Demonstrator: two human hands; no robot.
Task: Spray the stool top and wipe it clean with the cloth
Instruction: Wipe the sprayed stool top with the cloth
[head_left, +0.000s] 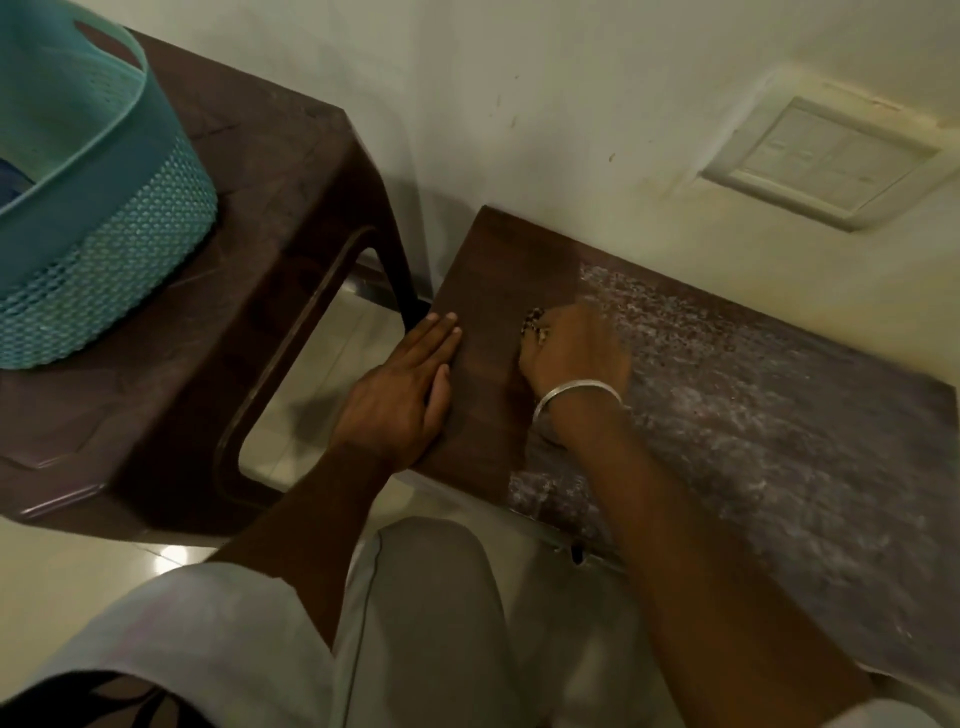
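1. Your left hand (410, 374): fingers straight, together, flat on L edge of low brown rectangular stool top (727, 405).
2. Your right hand (576, 353): blurred, fingers curled on small patterned cloth (535, 325). Soft, so bunch in palm.
3. Stool top, against cream wall (571, 130): rigid, prob. slick where wet; L strip clean, rest w/ white film.

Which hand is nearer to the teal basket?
Left. The left hand lies flat at the stool top edge facing the teal basket; the right hand grips the cloth farther right.
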